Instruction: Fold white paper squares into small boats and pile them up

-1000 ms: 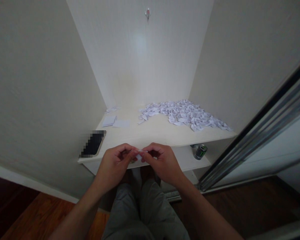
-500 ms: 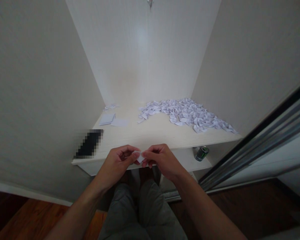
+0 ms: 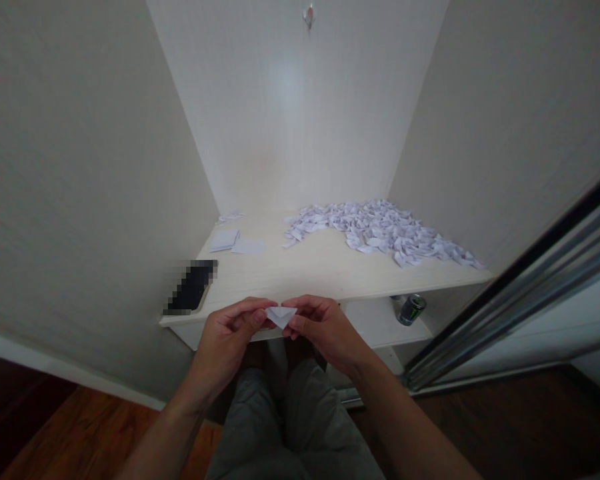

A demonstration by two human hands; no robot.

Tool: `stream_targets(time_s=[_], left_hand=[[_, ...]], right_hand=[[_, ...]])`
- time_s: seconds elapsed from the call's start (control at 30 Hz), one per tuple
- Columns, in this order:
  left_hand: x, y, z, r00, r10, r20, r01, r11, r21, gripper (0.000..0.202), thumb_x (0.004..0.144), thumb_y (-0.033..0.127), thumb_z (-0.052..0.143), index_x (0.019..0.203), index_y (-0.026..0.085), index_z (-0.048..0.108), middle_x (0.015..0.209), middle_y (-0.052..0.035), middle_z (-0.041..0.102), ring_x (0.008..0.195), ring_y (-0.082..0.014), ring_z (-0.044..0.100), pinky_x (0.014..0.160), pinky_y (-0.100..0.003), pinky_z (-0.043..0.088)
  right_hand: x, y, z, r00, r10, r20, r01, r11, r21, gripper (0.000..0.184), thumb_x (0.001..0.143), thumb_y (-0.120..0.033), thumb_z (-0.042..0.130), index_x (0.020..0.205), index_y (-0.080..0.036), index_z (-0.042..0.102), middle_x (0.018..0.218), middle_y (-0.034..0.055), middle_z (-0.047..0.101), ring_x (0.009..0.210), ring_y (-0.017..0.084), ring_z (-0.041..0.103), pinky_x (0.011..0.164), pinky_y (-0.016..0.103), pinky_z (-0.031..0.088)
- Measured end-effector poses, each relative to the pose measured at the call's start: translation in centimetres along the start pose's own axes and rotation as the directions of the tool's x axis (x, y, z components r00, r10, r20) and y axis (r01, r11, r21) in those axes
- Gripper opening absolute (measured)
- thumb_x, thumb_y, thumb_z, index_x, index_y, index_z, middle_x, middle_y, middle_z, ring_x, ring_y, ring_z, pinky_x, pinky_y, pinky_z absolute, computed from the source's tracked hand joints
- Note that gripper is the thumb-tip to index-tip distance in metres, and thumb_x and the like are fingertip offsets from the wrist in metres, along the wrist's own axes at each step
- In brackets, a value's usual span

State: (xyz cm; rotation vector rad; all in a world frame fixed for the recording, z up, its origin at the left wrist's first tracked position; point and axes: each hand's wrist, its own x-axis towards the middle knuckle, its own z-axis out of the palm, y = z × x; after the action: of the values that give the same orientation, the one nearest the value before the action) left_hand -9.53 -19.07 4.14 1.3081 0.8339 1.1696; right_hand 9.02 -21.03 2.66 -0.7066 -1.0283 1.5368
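Note:
Between my two hands is a small piece of folded white paper (image 3: 281, 316), showing as a triangle with its point downward. My left hand (image 3: 237, 328) pinches its left corner, and my right hand (image 3: 317, 325) grips the right corner with thumb and fingers. Both hands are just in front of the shelf's front edge. A wide heap of small folded white papers (image 3: 380, 227) spreads over the right and back of the shelf. On the left lie a small stack of white paper (image 3: 225, 240) and a single flat sheet (image 3: 249, 247).
The white shelf (image 3: 290, 273) sits between side walls. A dark, pixelated flat object (image 3: 193, 287) lies at its left front. A few paper bits (image 3: 229, 217) are in the back left corner. Below right, a dark can (image 3: 411, 310) stands on a lower shelf (image 3: 370, 323).
The paper between my hands now shows as a wider triangle, and my hands are slightly farther apart. The whole view has shifted a little, so the shelf appears farther right.

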Motion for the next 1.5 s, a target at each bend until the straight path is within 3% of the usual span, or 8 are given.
stream_targets(time_s=[0.2, 0.4, 0.57, 0.8, 0.97, 1.13, 1.33, 1.5], left_hand=[[-0.8, -0.6, 1.1, 0.995, -0.057, -0.081, 0.044, 0.986, -0.163, 0.031, 0.076, 0.037, 0.08, 0.097, 0.015, 0.075, 0.086, -0.0071, 0.076, 0.078, -0.019, 0.071, 0.08, -0.033, 0.058], [-1.3, -0.7, 1.7, 0.991, -0.118, -0.06, 0.1, 0.965, -0.241, 0.029, 0.075, 0.034, 0.081, 0.095, 0.015, 0.073, 0.084, -0.0068, 0.076, 0.077, -0.0185, 0.072, 0.074, -0.03, 0.059], [-1.7, 0.0, 1.8, 0.99, -0.141, -0.026, 0.127, 0.945, -0.303, 0.025, 0.074, 0.026, 0.083, 0.095, 0.015, 0.075, 0.082, -0.0049, 0.076, 0.071, -0.0133, 0.07, 0.069, -0.023, 0.057], [-1.1, 1.0, 1.0, 0.956, -0.25, 0.155, 0.286, 0.916, -0.28, 0.031, 0.07, 0.022, 0.086, 0.097, 0.013, 0.075, 0.081, -0.0059, 0.075, 0.064, -0.0126, 0.068, 0.062, -0.023, 0.058], [-0.9, 0.8, 0.7, 0.957, -0.24, 0.161, 0.278, 0.919, -0.28, 0.029, 0.071, 0.02, 0.084, 0.098, 0.015, 0.076, 0.085, -0.0059, 0.076, 0.065, -0.0132, 0.07, 0.06, -0.022, 0.059], [-1.2, 0.2, 0.6, 0.928, -0.294, 0.227, 0.349, 0.902, -0.256, 0.027, 0.072, 0.02, 0.084, 0.097, 0.014, 0.076, 0.085, -0.0077, 0.076, 0.068, -0.0161, 0.072, 0.063, -0.026, 0.061], [-1.7, -0.2, 0.8, 0.938, -0.272, 0.217, 0.317, 0.924, -0.212, 0.026, 0.071, 0.022, 0.085, 0.094, 0.014, 0.076, 0.079, -0.0067, 0.077, 0.069, -0.0172, 0.072, 0.062, -0.025, 0.06], [-2.1, 0.0, 0.7, 0.958, -0.244, 0.152, 0.255, 0.965, -0.06, 0.029, 0.071, 0.027, 0.084, 0.096, 0.015, 0.076, 0.083, -0.0078, 0.078, 0.07, -0.019, 0.073, 0.067, -0.03, 0.061]], right_hand=[[-0.5, 0.2, 0.8, 0.998, 0.005, -0.061, -0.002, 0.999, 0.042, 0.026, 0.068, -0.03, 0.086, 0.087, -0.017, 0.075, 0.066, -0.0027, 0.066, 0.058, 0.008, 0.053, 0.058, 0.023, 0.041], [-1.1, 0.6, 1.7, 0.989, 0.141, -0.049, -0.121, 0.949, 0.291, 0.033, 0.066, -0.033, 0.088, 0.088, -0.018, 0.071, 0.081, 0.0011, 0.069, 0.077, 0.014, 0.064, 0.067, 0.025, 0.047], [-1.6, 0.6, 1.9, 0.989, 0.149, -0.001, -0.14, 0.932, 0.334, 0.029, 0.067, -0.032, 0.088, 0.081, -0.015, 0.069, 0.077, 0.0011, 0.069, 0.074, 0.012, 0.063, 0.069, 0.023, 0.047], [-2.3, -0.1, 1.1, 0.973, 0.226, 0.039, -0.228, 0.931, 0.284, 0.028, 0.068, -0.032, 0.088, 0.08, -0.015, 0.069, 0.071, -0.0001, 0.068, 0.066, 0.01, 0.063, 0.066, 0.023, 0.048], [-2.1, -0.9, 0.3, 0.962, 0.254, 0.103, -0.271, 0.94, 0.209, 0.03, 0.07, -0.033, 0.087, 0.087, -0.014, 0.071, 0.076, 0.0012, 0.071, 0.067, 0.01, 0.064, 0.065, 0.022, 0.048], [-2.3, -1.1, 0.0, 0.959, 0.261, 0.107, -0.277, 0.944, 0.178, 0.029, 0.07, -0.032, 0.086, 0.086, -0.014, 0.071, 0.073, 0.0001, 0.069, 0.06, 0.008, 0.061, 0.058, 0.02, 0.044], [-2.4, -0.6, 0.0, 0.959, 0.257, 0.121, -0.273, 0.951, 0.147, 0.029, 0.069, -0.033, 0.086, 0.082, -0.014, 0.069, 0.066, -0.0017, 0.066, 0.057, 0.007, 0.059, 0.055, 0.019, 0.042], [-2.5, -0.7, 0.4, 0.974, 0.22, 0.045, -0.219, 0.975, -0.026, 0.031, 0.067, -0.036, 0.086, 0.079, -0.014, 0.069, 0.069, -0.0007, 0.068, 0.055, 0.007, 0.057, 0.055, 0.02, 0.043]])
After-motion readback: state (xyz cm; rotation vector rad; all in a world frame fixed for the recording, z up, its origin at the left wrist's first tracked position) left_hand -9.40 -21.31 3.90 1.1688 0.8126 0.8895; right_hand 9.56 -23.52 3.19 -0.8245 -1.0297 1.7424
